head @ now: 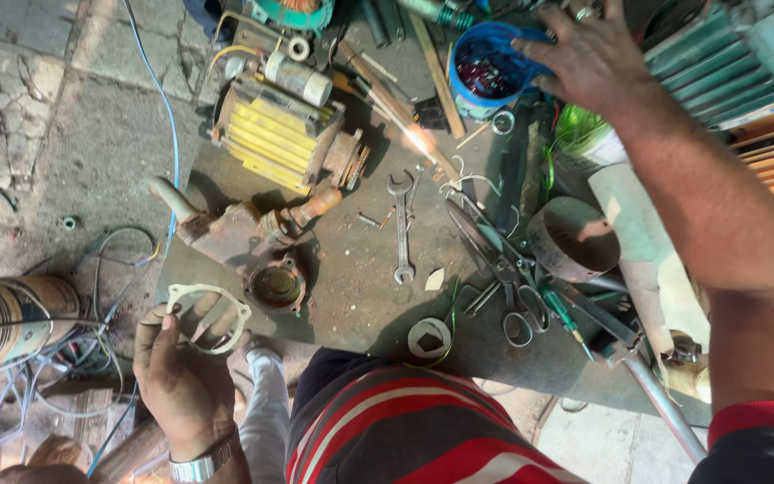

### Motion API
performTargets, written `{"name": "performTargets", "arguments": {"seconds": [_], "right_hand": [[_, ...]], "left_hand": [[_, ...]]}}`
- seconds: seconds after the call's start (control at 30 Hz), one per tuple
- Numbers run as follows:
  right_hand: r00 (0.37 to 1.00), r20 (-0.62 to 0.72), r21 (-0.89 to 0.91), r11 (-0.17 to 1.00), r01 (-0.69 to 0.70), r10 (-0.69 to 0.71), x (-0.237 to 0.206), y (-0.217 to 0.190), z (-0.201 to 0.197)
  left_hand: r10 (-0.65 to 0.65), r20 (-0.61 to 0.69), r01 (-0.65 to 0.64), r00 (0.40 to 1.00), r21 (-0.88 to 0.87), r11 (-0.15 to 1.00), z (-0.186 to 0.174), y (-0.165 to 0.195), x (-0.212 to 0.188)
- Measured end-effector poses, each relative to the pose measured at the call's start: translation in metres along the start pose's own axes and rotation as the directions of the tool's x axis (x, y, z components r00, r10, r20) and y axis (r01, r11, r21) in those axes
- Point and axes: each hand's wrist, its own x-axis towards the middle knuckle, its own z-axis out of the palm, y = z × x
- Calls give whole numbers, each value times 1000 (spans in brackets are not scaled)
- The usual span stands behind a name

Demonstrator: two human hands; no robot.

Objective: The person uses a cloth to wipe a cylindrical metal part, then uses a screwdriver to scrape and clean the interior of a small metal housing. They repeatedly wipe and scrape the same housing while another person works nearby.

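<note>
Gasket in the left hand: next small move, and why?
Probably draw the right hand back from the blue tub toward the gasket. The left hand holds that thin pale ring flat beside the rusty pump housing, while the right hand's fingers rest on the tub's rim above dark red contents, which may be meant for the gasket.

The fingertips of the right hand (589, 56) are hidden inside the rim of the blue container (485, 70), so what is touched there cannot be told. The green finned casing (727, 58) is cut off by the top and right edges. The striped cylinder (6, 321) is cropped by the left edge. Part of the pale gasket ring (210, 315) is covered by the fingers of the left hand (181, 381). The small parts along the top edge of the surface (351, 269) are too cluttered to be identified.
</note>
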Motion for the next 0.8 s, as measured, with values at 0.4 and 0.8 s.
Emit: {"name": "performTargets", "arguments": {"seconds": [0.4, 0.8], "right_hand": [[999, 6, -151, 988, 32, -32, -5, -10, 1], [992, -46, 482, 873, -80, 116, 12, -15, -20]], "left_hand": [[30, -27, -32, 999, -77, 996, -23, 2, -12], [58, 7, -57, 998, -111, 992, -28, 2, -10]]}}
